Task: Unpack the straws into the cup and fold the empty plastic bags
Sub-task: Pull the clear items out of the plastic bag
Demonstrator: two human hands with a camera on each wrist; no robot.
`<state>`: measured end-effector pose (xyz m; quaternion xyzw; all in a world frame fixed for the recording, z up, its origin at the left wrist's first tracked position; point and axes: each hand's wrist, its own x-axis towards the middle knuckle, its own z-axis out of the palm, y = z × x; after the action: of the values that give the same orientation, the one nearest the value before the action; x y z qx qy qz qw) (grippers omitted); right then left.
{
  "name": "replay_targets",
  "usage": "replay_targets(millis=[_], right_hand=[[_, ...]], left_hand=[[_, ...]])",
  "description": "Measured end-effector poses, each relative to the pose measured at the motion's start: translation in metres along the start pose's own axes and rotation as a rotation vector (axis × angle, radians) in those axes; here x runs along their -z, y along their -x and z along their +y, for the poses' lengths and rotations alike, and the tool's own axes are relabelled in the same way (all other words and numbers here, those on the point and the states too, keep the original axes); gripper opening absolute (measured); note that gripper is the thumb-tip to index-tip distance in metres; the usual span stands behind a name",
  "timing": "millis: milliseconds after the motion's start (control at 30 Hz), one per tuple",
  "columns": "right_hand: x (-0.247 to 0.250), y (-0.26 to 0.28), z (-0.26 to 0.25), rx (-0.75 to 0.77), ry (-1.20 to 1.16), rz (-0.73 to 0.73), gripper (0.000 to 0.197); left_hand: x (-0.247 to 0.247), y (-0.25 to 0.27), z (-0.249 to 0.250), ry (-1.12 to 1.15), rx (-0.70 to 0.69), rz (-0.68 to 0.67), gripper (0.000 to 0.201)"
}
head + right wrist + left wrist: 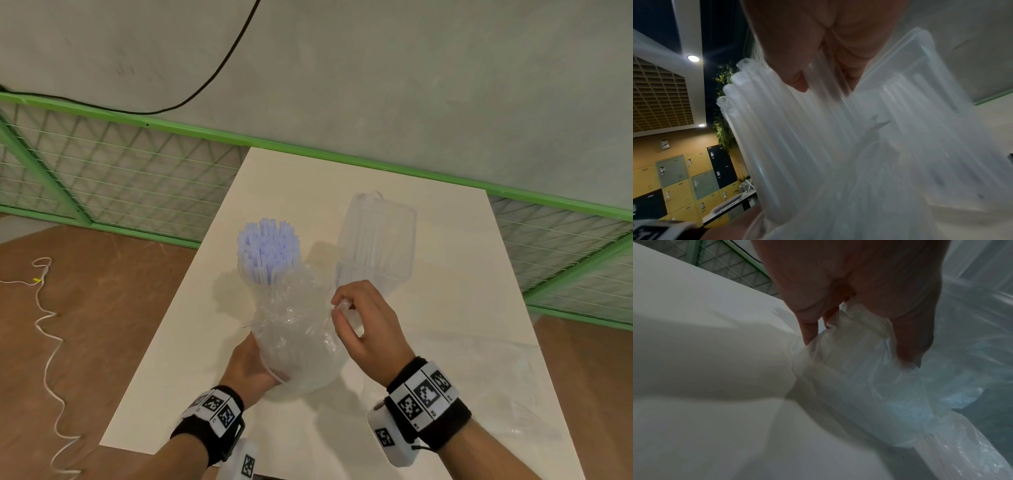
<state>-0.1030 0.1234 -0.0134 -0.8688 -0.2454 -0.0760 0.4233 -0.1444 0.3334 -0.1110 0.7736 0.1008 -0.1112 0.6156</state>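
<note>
A bundle of pale blue-white straws [269,250] sticks up out of a crumpled clear plastic bag [298,339], held above the white table [191,359]. My left hand [248,368] grips the bag's lower end from underneath; in the left wrist view its fingers [908,337] curl into the plastic bag [859,378]. My right hand [363,325] pinches the bag's bunched film at its right side. A clear rectangular cup [376,240] stands just behind my right hand. In the right wrist view the straws [777,129] and the cup [931,105] fill the frame, blurred.
A faint, flat clear plastic bag [507,370] lies on the table's right part. A green mesh fence [120,171] runs behind the table. A white cord [48,325] trails over the brown floor at left, and a black cable [205,85] hangs on the wall.
</note>
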Motion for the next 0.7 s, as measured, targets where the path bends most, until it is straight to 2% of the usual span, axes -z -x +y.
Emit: replay_targets(millis=[167, 467, 533, 700], right_hand=[[0.0, -0.005, -0.005, -0.084, -0.003, -0.017, 0.016], [0.023, -0.025, -0.015, -0.014, 0.076, 0.264, 0.023], [0.035, -0.034, -0.019, 0.015, 0.059, 0.344, 0.019], [0.085, -0.057, -0.032, 0.075, -0.034, 0.526, 0.021]], left_hand=[[0.001, 0.0, 0.0, 0.002, -0.014, -0.004, 0.09], [0.003, -0.001, -0.004, -0.006, 0.009, 0.011, 0.088], [0.002, -0.001, -0.003, -0.014, 0.016, 0.002, 0.084], [0.006, -0.003, -0.008, -0.053, 0.019, -0.008, 0.09]])
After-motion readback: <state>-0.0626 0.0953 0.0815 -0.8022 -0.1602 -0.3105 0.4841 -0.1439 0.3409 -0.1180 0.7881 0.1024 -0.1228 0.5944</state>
